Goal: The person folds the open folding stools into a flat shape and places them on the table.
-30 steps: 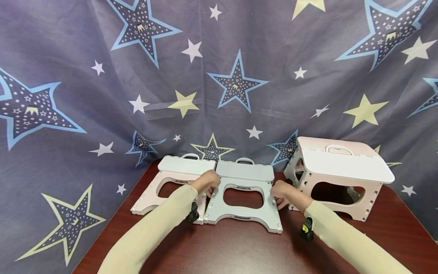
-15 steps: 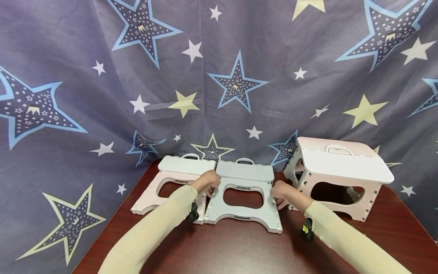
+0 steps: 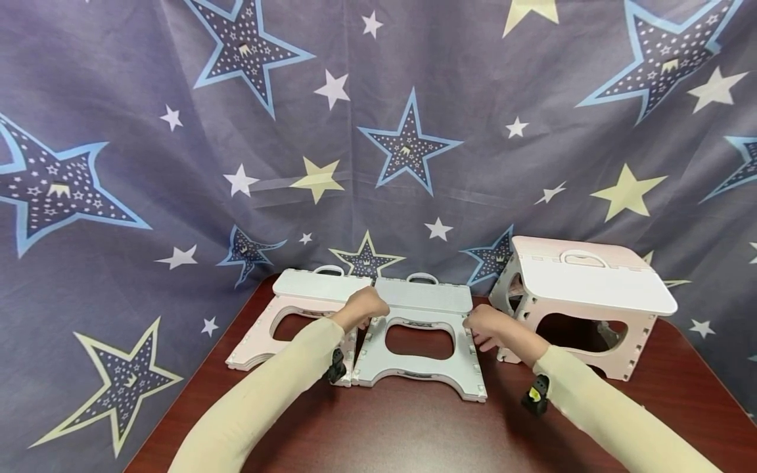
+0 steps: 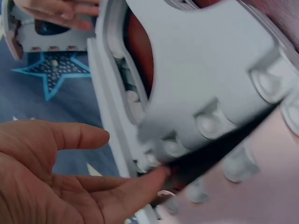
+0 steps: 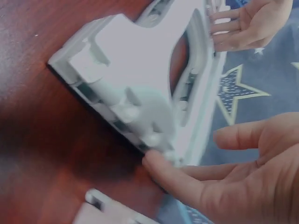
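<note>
A folded light grey-green step stool [image 3: 408, 369] lies flat on the table in the middle, its legs tucked under and its handle at the back. My left hand [image 3: 367, 307] is at its left side; in the left wrist view the thumb is raised and the extended fingers [image 4: 154, 184] reach the gap beside a folded pink-and-white step stool [image 3: 260, 333]. At the grey-green stool's right side is my right hand [image 3: 489, 326]. Its extended fingers [image 5: 163, 175] are right at the stool's edge in the right wrist view, with the thumb apart. Neither hand grips anything.
An unfolded pink-and-white step stool [image 3: 597, 289] stands upright at the right, close to my right hand. The dark red wooden table [image 3: 408, 433] runs back to a grey-blue curtain [image 3: 319, 39] printed with stars.
Both hands have risen a little from the grey-green stool's sides, the left also shifting slightly right and the right slightly left. Their fingers have loosened. The stools stay in place.
</note>
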### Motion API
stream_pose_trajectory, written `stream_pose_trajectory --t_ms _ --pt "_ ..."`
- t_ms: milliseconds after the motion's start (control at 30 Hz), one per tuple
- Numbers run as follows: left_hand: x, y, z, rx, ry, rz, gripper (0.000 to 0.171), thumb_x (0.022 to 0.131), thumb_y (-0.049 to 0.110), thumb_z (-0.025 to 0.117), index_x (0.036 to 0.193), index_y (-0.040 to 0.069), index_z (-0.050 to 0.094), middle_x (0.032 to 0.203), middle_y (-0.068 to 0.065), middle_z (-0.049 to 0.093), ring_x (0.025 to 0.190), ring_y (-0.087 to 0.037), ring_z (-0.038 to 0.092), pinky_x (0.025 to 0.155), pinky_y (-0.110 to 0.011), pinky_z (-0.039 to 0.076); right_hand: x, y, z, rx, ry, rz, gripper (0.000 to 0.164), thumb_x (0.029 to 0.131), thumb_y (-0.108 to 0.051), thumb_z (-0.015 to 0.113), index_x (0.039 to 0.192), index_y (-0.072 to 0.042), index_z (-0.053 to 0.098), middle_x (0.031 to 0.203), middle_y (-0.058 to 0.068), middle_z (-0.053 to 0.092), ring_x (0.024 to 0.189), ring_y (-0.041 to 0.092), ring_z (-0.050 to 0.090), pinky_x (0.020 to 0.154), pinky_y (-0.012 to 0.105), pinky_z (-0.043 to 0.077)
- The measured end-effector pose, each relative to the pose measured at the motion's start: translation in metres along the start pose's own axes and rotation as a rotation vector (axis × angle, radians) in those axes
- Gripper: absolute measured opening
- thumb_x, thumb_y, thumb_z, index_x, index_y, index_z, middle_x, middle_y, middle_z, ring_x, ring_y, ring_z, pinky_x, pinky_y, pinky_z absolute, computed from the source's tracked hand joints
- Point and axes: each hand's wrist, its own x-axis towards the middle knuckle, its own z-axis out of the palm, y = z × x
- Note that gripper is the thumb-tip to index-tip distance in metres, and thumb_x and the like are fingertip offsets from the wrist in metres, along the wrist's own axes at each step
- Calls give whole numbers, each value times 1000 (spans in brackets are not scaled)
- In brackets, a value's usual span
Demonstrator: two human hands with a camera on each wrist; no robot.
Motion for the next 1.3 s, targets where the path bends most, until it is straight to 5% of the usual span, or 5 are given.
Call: stream_pose_trajectory --t_ms 233,500,767,967,1300 --pt "-15 21 0 136 114 65 27 87 21 62 66 15 47 66 -3 48 57 -19 45 50 -30 35 -32 -10 -21 -154 5 -289 58 107 -17 46 151 16 29 143 38 48 130 51 52 100 57 52" --pt "-36 53 9 -21 323 286 58 93 33 65 144 6 55 134 -16 66 117 -38 65 93 -51 55 -75 -17 -62 -271 149 -600 55 108 -22 50 155 3 35 132 28 62 121 40 62 97 53 53" --pt "-50 86 30 -266 493 543 51 96 36 64 143 18 57 131 -6 68 116 -27 66 89 -46 55 -112 -10 -110 -260 426 -769 48 106 -16 54 152 -5 45 136 26 63 117 24 65 95 15 51" --pt "-53 107 50 -449 429 724 54 97 32 65 148 20 51 144 -3 59 133 -20 56 108 -43 49 -131 15 -145 -217 576 -702 48 107 -23 54 154 -17 46 136 2 64 106 -21 52 86 -1 39" --pt "-52 129 80 -631 260 815 56 100 33 65 152 24 46 153 -1 51 141 -21 48 115 -43 44 -132 86 -186 -62 734 -630 57 105 -21 58 158 -18 37 130 -33 51 114 -23 45 89 -3 36"
